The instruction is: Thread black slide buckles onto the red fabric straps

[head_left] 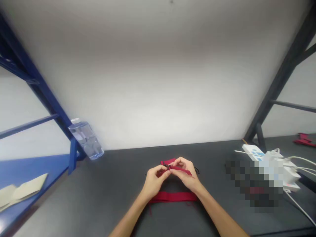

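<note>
The left hand (155, 180) and right hand (186, 173) are close together above the desk (108, 187), their fingertips meeting as both pinch a red strap (179, 169). A small black clip (168, 167) sits between the fingertips, though it is too small and too covered to be sure of its shape. A thin black cord (197, 170) shows just beyond the right hand. A wider red band (172, 197) lies flat on the desk just below the wrists, and seems to be joined to the strap.

To the left, a clear plastic water bottle (86, 140) leans tilted beside a blue metal frame (72, 156). Pale papers (23, 190) lie lower left on a blue surface. To the right, a white power strip (254, 152) sits with white cables (300, 160) trailing from it, next to a blurred patch (254, 186). Another red strap (303, 140) lies at the far right corner.
</note>
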`<state>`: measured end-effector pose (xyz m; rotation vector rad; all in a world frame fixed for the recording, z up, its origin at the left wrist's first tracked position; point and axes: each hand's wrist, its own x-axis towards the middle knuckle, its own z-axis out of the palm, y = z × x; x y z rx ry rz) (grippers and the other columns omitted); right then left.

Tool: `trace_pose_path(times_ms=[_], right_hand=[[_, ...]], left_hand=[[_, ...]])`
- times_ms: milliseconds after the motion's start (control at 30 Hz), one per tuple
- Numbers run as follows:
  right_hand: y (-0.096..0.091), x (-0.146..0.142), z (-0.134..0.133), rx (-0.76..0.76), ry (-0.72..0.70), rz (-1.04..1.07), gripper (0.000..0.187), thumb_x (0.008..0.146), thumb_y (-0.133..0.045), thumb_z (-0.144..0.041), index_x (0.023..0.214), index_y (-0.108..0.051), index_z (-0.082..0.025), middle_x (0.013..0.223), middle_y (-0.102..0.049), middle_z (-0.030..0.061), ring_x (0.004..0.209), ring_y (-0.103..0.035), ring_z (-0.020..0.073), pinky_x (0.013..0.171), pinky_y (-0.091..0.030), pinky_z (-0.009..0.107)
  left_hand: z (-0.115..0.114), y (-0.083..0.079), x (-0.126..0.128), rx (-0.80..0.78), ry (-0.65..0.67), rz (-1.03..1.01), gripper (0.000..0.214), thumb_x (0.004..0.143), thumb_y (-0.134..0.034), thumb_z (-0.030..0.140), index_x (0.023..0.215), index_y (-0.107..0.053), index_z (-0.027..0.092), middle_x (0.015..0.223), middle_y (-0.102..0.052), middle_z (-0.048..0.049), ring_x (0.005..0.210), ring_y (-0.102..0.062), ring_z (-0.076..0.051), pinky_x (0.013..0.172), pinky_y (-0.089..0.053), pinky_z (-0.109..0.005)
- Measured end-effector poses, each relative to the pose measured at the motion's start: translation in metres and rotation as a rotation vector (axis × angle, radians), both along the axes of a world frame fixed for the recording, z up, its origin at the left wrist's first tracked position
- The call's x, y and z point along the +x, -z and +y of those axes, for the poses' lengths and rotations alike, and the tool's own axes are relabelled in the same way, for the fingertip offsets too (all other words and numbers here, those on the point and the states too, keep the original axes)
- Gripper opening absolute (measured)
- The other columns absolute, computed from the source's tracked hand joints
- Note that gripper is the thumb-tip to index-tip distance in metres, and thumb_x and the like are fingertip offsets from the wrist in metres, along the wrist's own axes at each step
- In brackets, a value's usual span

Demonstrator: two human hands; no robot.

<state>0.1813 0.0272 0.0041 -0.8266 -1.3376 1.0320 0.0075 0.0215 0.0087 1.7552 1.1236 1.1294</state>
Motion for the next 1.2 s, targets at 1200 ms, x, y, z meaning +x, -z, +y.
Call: trace_pose_path(times_ms=[1200], right_hand=[[-0.003,-0.007,-0.012,0.295,0.254,-0.37,0.01,0.083,-0.062,-0.023,0.087,-0.071,-0.022,0.082,-0.07,0.006,0.073,-0.066,0.0205,0.068,-0.054,0.031]], left_hand=[[-0.002,-0.002,0.002,-0.027,-0.017,-0.088,0.023,0.084,-0.064,0.037,0.089,-0.072,0.016,0.08,-0.074,-0.0065,0.071,-0.071,-0.022,0.07,-0.057,-0.03]])
